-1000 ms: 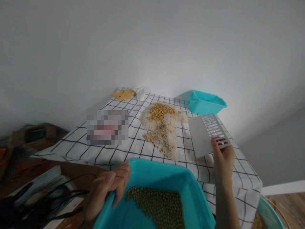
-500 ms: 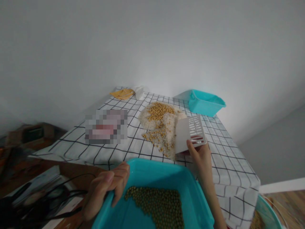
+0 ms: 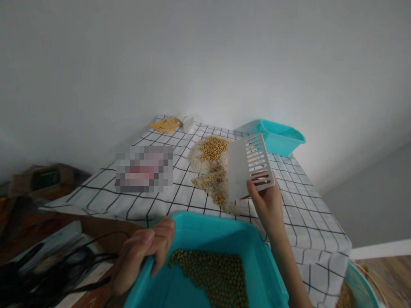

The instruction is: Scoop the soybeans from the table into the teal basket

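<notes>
My left hand [image 3: 144, 252] is wrapped over the left rim of a turquoise plastic bin [image 3: 205, 226], which sits below the table's front edge. Dark green-brown beans [image 3: 215, 273] lie across part of its floor. In my right hand [image 3: 266, 205] is a white slotted scraper [image 3: 239, 171], gripped at its lower right corner, thumb on the face. It stands tilted on or just above the right side of a spread pile of pale grains [image 3: 195, 158] and yellow beans [image 3: 213, 147], hiding part of it. Whether its lower edge touches the cloth, I cannot tell.
A second turquoise bin [image 3: 279, 137] stands at the table's back right. An orange cloth [image 3: 165, 125] and a white crumpled item [image 3: 188, 122] lie at the back left. A pixelated patch covers something on the left. Cables and boxes are at lower left.
My right hand has raised the white scraper, tipped it more upright and brought it slightly left over the pile. My left hand stays on the bin rim.
</notes>
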### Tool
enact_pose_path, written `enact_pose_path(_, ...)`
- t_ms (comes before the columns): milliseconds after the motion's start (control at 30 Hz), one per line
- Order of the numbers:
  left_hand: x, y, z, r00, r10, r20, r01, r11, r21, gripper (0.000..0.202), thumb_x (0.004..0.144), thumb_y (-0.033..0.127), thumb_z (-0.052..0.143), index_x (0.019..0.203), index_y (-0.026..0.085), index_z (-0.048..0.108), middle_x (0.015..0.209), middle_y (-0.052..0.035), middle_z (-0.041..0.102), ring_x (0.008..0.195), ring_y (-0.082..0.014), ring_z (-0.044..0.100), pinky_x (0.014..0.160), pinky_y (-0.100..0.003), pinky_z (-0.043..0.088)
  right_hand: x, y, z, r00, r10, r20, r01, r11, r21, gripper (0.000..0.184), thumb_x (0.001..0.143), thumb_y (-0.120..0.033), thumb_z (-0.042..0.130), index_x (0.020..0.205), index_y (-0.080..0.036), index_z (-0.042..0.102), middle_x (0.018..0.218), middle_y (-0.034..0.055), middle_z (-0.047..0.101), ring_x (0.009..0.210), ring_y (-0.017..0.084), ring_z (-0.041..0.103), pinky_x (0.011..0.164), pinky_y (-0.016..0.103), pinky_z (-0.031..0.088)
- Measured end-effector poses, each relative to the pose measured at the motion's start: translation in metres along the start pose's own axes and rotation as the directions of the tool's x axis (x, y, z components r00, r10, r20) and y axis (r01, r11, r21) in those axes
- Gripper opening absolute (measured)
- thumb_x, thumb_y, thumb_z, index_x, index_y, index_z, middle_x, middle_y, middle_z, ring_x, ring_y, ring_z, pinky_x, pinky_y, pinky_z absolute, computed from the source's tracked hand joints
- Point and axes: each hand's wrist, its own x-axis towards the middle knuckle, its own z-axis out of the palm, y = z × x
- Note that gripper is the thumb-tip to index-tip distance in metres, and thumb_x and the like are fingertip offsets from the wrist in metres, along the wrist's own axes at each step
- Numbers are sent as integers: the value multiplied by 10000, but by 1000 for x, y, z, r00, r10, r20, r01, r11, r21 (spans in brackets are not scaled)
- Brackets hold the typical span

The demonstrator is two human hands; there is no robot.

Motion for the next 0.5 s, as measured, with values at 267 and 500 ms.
enact_pose_path(267, 0, 7, 9, 993, -40, -109, 38, 999, -14, 623, 1089, 313, 197, 520, 184, 416, 482, 18, 461, 512, -149, 455, 700, -352, 411, -3, 3, -27, 979, 82, -186, -87, 996, -17, 253, 820, -380, 679, 972, -205, 578, 782, 33, 676, 620, 207, 672, 485, 313, 566)
enact_pose_path(500, 9, 11, 15, 979, 19, -203, -21, 1000, -9, 643, 1082, 309, 239, 475, 181, 407, 421, 13, 457, 448, -143, 433, 623, -340, 408, -24, 26, -44, 955, 187, -229, -216, 971, -106, 256, 813, -406, 675, 954, -202, 609, 770, 60, 701, 646, 250, 677, 536, 355, 551)
